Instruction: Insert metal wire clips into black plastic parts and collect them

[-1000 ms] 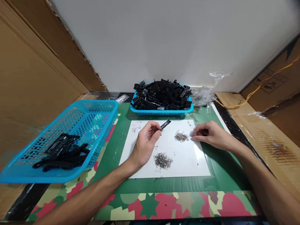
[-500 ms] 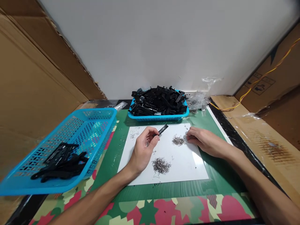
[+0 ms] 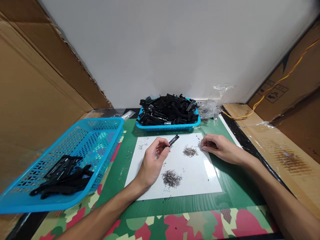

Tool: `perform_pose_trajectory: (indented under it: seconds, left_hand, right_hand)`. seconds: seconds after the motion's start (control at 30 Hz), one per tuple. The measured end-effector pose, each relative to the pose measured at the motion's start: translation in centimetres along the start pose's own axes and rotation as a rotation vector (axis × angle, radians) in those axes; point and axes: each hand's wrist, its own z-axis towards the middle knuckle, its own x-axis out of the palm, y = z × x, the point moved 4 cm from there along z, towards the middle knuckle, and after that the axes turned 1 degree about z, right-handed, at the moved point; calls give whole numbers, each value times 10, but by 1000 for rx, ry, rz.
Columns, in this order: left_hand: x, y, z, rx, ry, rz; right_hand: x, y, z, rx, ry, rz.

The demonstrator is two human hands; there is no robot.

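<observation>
Left hand (image 3: 153, 159) grasping slim black plastic piece (image 3: 174, 140); right hand (image 3: 221, 148) near small silvery bent-wire pile (image 3: 190, 151), can't tell its grip.

There are two hands (image 3: 153, 163) (image 3: 221, 148), two baskets (image 3: 110, 150) (image 3: 167, 127), two dense wire heaps (image 3: 172, 178) (image 3: 190, 151) and one left-held black piece (image 3: 174, 140).

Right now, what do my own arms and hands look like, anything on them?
Your left hand and right hand are ungloved. Both forearms are bare, with no sleeves in view. I see no watch, bracelet, ring or marking.
</observation>
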Motion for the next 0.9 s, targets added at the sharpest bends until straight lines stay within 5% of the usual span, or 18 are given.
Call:
perform_pose_trajectory:
  seconds: [0.67,0.9]
  left_hand:
    - [3,-4,-2,36,37,91]
    - [7,-18,-7,144,116,115]
  right_hand:
    - [-5,-5,1,55,13,14]
    - [-4,16,-2,29,-16,397]
